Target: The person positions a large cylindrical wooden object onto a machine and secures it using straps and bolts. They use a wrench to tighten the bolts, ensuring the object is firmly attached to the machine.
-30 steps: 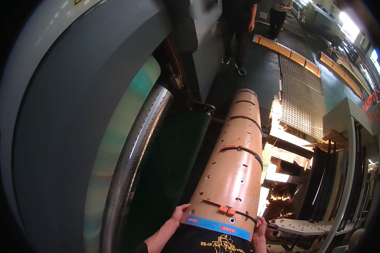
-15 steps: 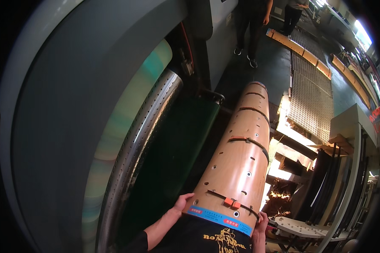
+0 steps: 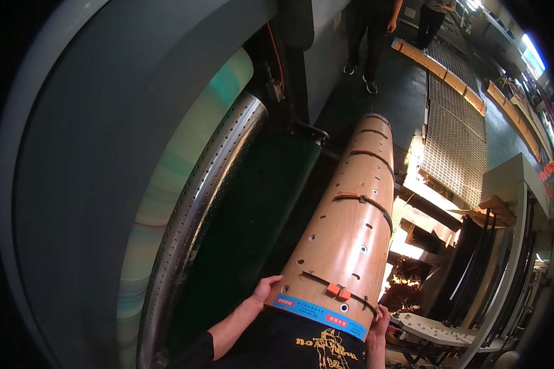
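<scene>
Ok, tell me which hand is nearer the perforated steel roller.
Left. The left hand grips the curved wooden die board on the side facing the perforated steel roller; the right hand holds the board's far edge.

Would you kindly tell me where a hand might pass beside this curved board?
The dark gap between the curved wooden board and the perforated steel roller looks free. Right of the board it is crowded with stacked parts. Left hand and right hand grip its near end.

The dark grey workshop floor (image 3: 406, 92) carries a pale metal grating panel (image 3: 452, 138) laid flat beside it, with long tan cardboard strips (image 3: 440, 69) lying along the grating's far edge (a second run (image 3: 512, 120) lies further right). Two people's feet (image 3: 358, 74) stand on the floor's far end.
</scene>
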`<action>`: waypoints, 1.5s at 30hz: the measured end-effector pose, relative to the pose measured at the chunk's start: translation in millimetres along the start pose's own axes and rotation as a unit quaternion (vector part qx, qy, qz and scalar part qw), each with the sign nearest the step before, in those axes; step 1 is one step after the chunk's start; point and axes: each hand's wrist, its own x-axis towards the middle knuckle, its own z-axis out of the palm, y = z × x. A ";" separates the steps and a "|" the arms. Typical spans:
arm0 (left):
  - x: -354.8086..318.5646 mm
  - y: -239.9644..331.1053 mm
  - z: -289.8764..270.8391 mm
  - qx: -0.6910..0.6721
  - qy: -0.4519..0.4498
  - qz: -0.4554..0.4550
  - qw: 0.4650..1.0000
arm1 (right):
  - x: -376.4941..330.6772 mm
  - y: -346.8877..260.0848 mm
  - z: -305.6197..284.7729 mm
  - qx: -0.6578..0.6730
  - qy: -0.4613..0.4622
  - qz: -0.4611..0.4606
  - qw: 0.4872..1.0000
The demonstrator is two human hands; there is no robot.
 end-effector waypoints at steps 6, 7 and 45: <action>-3.2 0.6 2.3 0.017 0.023 0.005 1.000 | 15.7 2.3 -25.5 0.018 -0.012 0.019 1.000; -1.6 0.3 2.9 0.018 0.024 0.006 1.000 | 11.7 1.1 -20.1 0.015 -0.010 0.018 1.000; 8.5 -2.3 -12.0 0.031 0.024 0.024 0.999 | 19.5 2.6 -37.8 -0.034 -0.008 0.025 0.999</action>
